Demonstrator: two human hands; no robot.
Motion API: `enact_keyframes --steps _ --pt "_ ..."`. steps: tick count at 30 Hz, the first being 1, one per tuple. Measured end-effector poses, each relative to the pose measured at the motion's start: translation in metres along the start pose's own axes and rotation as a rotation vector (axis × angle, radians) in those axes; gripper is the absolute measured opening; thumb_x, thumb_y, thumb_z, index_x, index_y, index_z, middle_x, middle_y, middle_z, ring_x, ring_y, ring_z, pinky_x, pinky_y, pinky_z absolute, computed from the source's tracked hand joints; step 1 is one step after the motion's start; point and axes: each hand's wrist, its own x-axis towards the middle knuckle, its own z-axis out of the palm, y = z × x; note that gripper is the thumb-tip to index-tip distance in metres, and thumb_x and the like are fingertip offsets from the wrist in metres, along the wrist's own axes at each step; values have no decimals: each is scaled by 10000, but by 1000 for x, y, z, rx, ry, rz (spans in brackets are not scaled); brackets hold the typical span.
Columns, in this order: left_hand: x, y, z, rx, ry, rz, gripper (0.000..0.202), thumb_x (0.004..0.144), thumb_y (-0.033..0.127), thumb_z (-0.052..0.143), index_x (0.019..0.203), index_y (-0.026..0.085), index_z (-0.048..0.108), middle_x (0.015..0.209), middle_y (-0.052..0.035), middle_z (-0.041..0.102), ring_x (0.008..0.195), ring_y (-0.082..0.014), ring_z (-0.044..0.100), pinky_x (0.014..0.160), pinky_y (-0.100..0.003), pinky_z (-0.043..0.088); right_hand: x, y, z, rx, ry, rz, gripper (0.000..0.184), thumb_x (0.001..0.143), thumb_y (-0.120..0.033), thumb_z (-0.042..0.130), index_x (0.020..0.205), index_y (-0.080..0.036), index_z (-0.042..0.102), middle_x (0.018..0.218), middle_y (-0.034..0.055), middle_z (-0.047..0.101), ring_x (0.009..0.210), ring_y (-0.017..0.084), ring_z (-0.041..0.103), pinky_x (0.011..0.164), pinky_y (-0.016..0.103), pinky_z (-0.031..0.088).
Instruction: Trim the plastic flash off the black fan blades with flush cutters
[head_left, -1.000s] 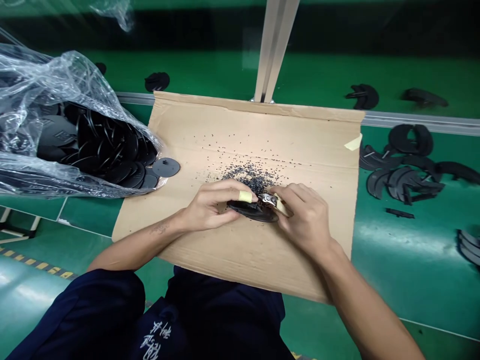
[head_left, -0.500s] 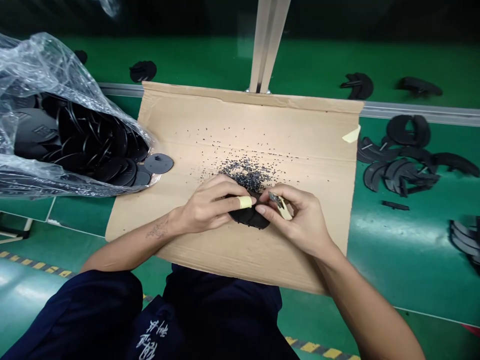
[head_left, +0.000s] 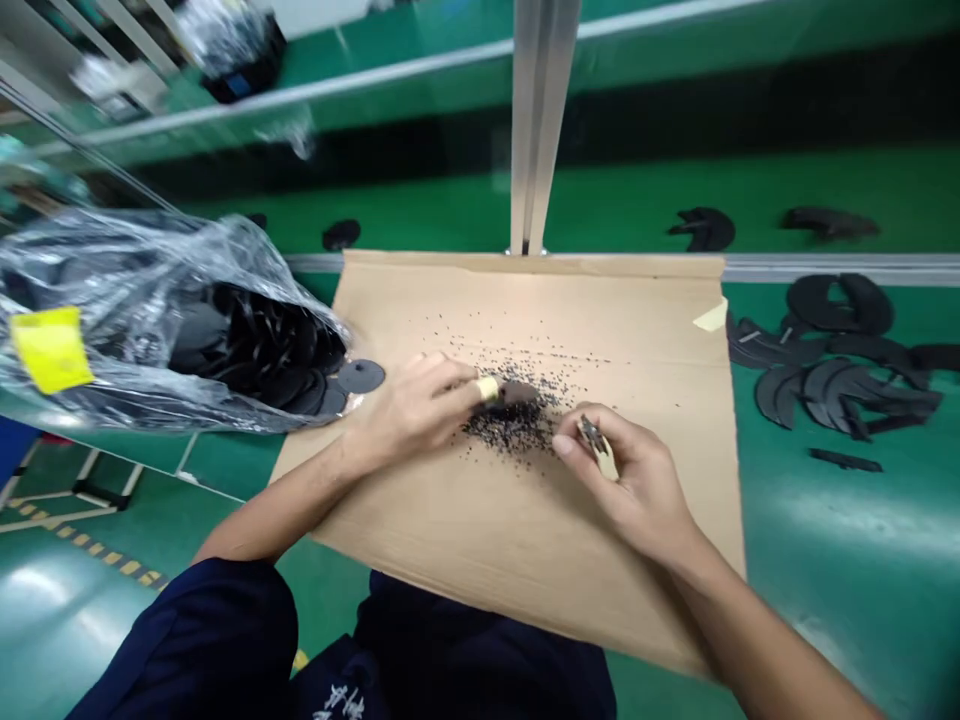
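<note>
My left hand [head_left: 427, 405], with pale tape round one finger, grips a dark round plastic piece [head_left: 519, 393] by its left edge. The piece is tilted just over a pile of tiny black bits [head_left: 517, 432] on a cardboard sheet [head_left: 465, 540]. To the right, my right hand [head_left: 630, 475] is closed round small nippers [head_left: 598, 447] with a metal head and pale-yellow grips. Their tip is apart from the black piece. Motion blurs the left fingers and the piece.
A clear plastic bag [head_left: 142, 270] full of black discs lies at the left, a yellow label [head_left: 51, 350] on it. One loose disc [head_left: 361, 376] rests on the cardboard's left edge. Curved black pieces [head_left: 840, 395] lie on the green surface at right. A metal post [head_left: 541, 130] stands behind.
My hands have moved apart; the right one with the nippers has drawn away from the black piece. My left hand has tilted the piece over the bits. The view has shifted up and left.
</note>
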Motion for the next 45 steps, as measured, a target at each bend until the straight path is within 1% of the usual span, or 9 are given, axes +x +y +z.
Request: enact_keyframes --steps 6,8,11,14,18,22,26,38,45 --pt "65 -137 -14 135 -76 -317 265 903 179 553 1084 194 746 1002 -84 722 931 -236 568 899 -411 463 0 13 0 -181 5 -144 114 953 -187 550 845 -211 579 714 -10 568 635 141 503 599 270 399" --pt "86 -167 -4 147 -142 -484 356 871 156 515 1153 167 732 1130 -99 731 1074 -263 590 1028 -444 456 -2 18 2 -282 10 -212 117 920 -128 531 849 -209 576 718 -1 579 648 150 509 608 273 396" --pt "102 -186 13 148 -188 -552 435 763 73 492 1115 140 738 1171 -104 745 1175 -276 599 1104 -436 449 -5 27 4 -428 10 -294 153 845 -61 527 851 -208 568 752 20 613 685 171 535 644 288 414" --pt "103 -194 19 153 -255 -576 478 677 28 506 1072 146 747 1160 -102 758 1186 -284 623 1111 -419 461 -8 32 4 -532 -1 -335 178 800 -47 550 884 -203 571 803 40 637 739 191 555 683 301 425" --pt "100 -207 13 196 -318 -673 484 751 48 545 1191 168 706 1242 -116 730 1237 -310 617 1107 -426 459 -12 32 6 -597 -55 -340 189 799 -49 570 896 -211 548 826 38 629 754 194 533 690 302 397" --pt "106 -218 18 201 -389 -819 233 958 254 609 1148 149 693 1204 -102 718 1159 -270 662 1045 -429 523 -15 30 9 -628 -86 -309 214 792 -37 574 879 -225 520 813 26 609 755 193 513 689 302 369" --pt "113 -218 30 147 -476 -876 347 991 398 639 1230 147 641 1239 -92 668 1096 -221 675 956 -433 595 -14 31 8 -651 -56 -276 195 805 -54 587 856 -229 517 803 25 607 766 199 518 689 308 364" --pt "110 -211 18 217 -536 -885 344 990 388 642 1245 157 634 1258 -95 659 1116 -224 670 958 -433 595 -12 34 6 -662 16 -260 162 823 -80 617 907 -209 568 847 45 645 809 209 552 715 312 385" --pt "127 -178 7 251 -427 -713 240 867 198 644 1081 161 746 1118 -106 765 1087 -282 706 979 -363 556 -13 34 6 -691 -12 -236 118 858 -137 663 922 -202 590 884 46 670 825 205 553 734 311 376"
